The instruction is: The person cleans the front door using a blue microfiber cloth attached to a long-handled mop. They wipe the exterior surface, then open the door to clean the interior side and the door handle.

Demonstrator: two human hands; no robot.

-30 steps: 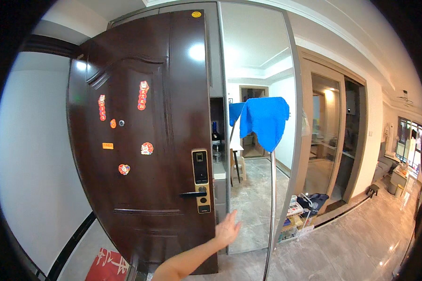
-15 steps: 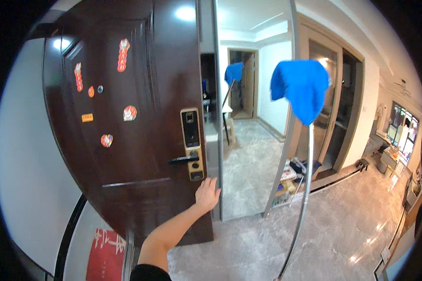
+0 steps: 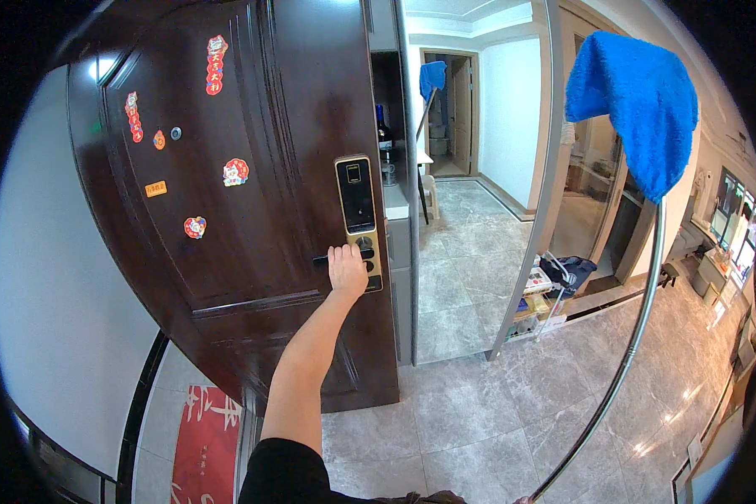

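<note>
My left hand (image 3: pixel 347 270) is closed around the black lever handle (image 3: pixel 320 260) of a dark brown door (image 3: pixel 294 168). Above it on the door sits a black and gold lock panel (image 3: pixel 355 193). A long metal pole (image 3: pixel 638 336) rises on the right, with a blue towel-like cloth (image 3: pixel 638 105) draped over its top end. At the lower edge, a sliver of my right hand (image 3: pixel 524 500) shows at the pole's low end; its fingers are mostly cut off by the frame.
A tall mirror (image 3: pixel 470 277) stands right of the door and reflects the cloth. Beyond it, a low rack (image 3: pixel 533 307) holds bags and boxes. A red mat (image 3: pixel 206 445) lies at the threshold. Grey tiles (image 3: pixel 470 420) cover the floor. Several small decorations, including a round magnet (image 3: pixel 195 227), stick to the door.
My left hand has gone from beside the door's edge, below the lock, up onto the lever handle and closed on it. The pole and blue cloth have shifted right and up in view.
</note>
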